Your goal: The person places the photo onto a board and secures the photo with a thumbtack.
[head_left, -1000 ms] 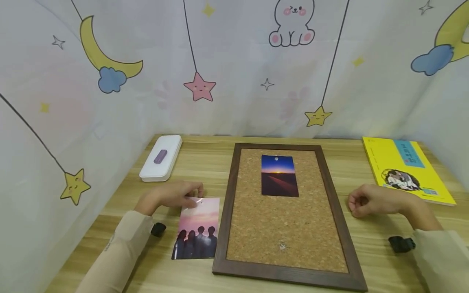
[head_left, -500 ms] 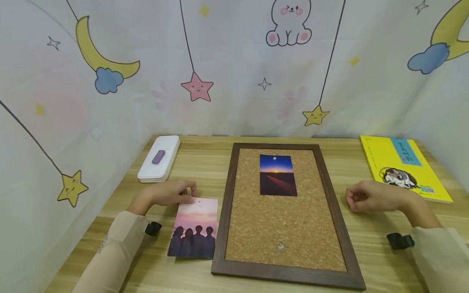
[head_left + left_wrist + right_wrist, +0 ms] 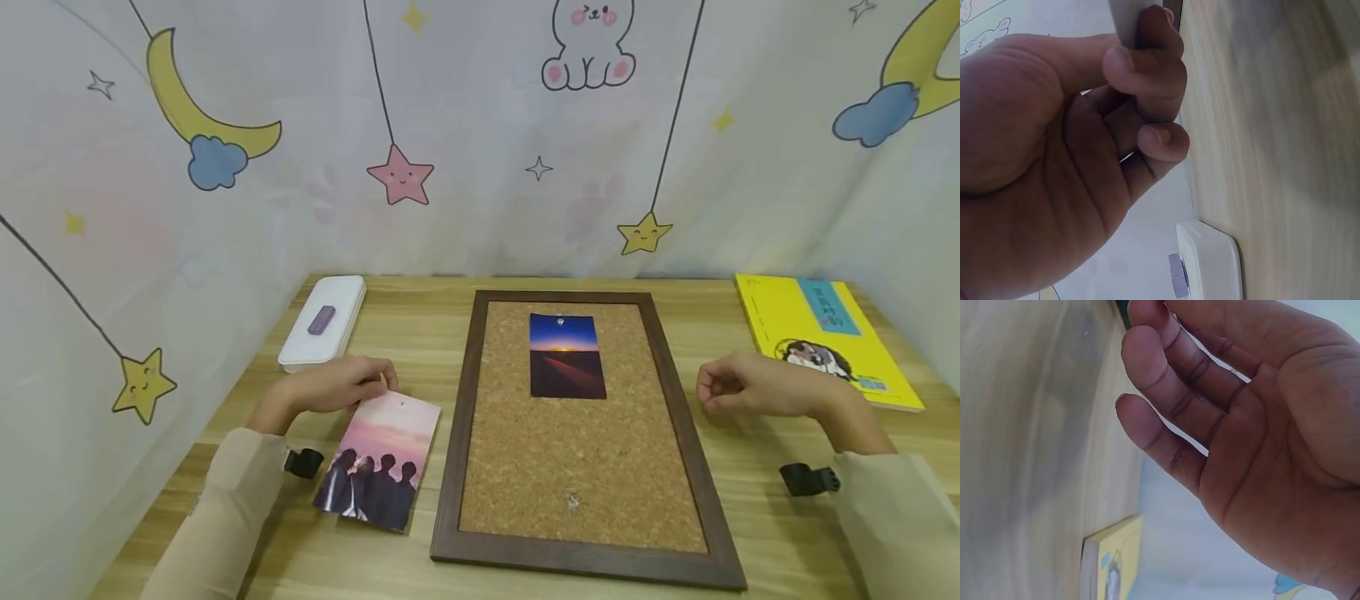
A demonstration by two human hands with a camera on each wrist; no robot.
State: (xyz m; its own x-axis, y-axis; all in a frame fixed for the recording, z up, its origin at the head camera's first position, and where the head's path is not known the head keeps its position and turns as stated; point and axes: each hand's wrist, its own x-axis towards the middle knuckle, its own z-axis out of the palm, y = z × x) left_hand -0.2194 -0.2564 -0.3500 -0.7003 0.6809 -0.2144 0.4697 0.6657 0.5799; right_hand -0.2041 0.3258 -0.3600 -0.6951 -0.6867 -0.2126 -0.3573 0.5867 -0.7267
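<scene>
My left hand (image 3: 341, 385) pinches the top edge of a photo (image 3: 386, 454) with a pink sky and dark silhouettes of people. The photo is tilted, left of a cork board (image 3: 517, 450) in a dark brown frame. In the left wrist view only a narrow strip of the photo (image 3: 1127, 24) shows, between thumb and finger. On the board's upper part is a sunset photo (image 3: 566, 371) with a clear pin (image 3: 560, 322) at its top. Another clear pin (image 3: 573, 501) sits lower on the cork. Right of the frame, my right hand (image 3: 765, 387) is loosely curled and holds nothing visible.
A white case (image 3: 333, 292) with a small purple block (image 3: 322, 320) on it lies at the back left of the wooden table (image 3: 420, 333). At the back right lies a yellow book (image 3: 885, 358). A patterned curtain (image 3: 480, 225) hangs behind.
My left hand has moved slightly left and up with the pink-sky photo, whose lower end has swung left, away from the frame. My right hand has shifted slightly up and left.
</scene>
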